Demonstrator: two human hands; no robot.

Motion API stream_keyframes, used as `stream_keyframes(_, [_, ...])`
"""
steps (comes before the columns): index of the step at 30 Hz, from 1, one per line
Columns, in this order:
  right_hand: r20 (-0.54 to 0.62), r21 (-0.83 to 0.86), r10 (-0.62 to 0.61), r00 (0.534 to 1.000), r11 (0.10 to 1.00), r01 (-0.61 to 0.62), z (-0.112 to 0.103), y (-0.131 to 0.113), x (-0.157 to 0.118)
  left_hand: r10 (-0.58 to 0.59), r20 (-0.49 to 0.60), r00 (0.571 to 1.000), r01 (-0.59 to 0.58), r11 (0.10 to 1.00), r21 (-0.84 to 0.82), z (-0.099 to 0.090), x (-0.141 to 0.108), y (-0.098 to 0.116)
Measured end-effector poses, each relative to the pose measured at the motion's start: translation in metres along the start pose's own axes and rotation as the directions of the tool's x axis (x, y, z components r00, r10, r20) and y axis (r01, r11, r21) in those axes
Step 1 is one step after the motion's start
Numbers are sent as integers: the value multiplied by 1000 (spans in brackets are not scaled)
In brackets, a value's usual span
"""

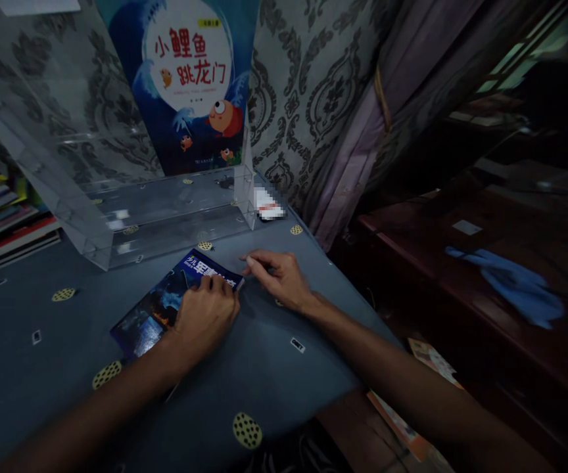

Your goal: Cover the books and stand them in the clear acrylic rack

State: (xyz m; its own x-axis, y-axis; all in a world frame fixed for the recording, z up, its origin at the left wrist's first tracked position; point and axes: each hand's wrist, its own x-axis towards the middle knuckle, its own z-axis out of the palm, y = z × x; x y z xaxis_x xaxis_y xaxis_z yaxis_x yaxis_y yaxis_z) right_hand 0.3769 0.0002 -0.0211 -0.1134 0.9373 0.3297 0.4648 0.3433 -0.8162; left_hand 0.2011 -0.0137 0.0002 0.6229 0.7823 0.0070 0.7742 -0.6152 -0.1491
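A dark blue book point(163, 305) with white Chinese characters on its cover lies at a slant on the blue tablecloth. My left hand point(210, 305) is closed over the book's right side, its fingers curled on the cover near the title and covering part of it. Just right of the book's upper right corner, my right hand point(281, 276) hovers with thumb and forefinger tips brought together. Whether anything tiny is pinched there I cannot make out. Behind both hands stands a clear plastic rack point(180, 226), with a blue picture book point(195, 131) showing a carp upright in it.
Stacked books point(8, 220) sit at the far left. A small white pack point(269, 203), blurred out, lies by the rack's right end. Purple curtain point(348, 164) hangs beside the patterned wall. To the right, a dark red surface point(412, 256) carries a blue cloth point(515, 286).
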Motion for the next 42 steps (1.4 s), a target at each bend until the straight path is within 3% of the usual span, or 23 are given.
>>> stream_keyframes(13, [244,-317,-135,960,925,210,1,7,-2,-35,-2,999,35,998,45,5,3,7])
stream_keyframes(17, [289,-447,-109,951,863,235,2,-2,-4,-45,-36,998,46,998,39,7,3,8])
stream_keyframes(22, [340,-628,-12,940,742,236,5,-24,-9,-22,7,1000,22,1000,-8,3,1,3])
stream_keyframes(25, [351,-650,19,936,724,229,6,-35,-11,50,-36,998,-51,998,-40,5,-6,-13])
stream_keyframes(29, [327,-628,31,945,754,193,9,-40,-16,236,-155,959,-259,954,-149,18,-25,-52])
stream_keyframes(32, [305,-573,-9,952,797,191,12,-38,-21,297,-159,942,-326,921,-213,27,-40,-76])
stream_keyframes(37, [319,-518,-74,945,821,239,14,-35,-28,197,-145,969,-230,938,-259,38,-49,-74])
stream_keyframes(42, [406,-488,-51,912,832,264,22,-28,-20,-16,-179,984,-44,945,-325,53,-45,-57])
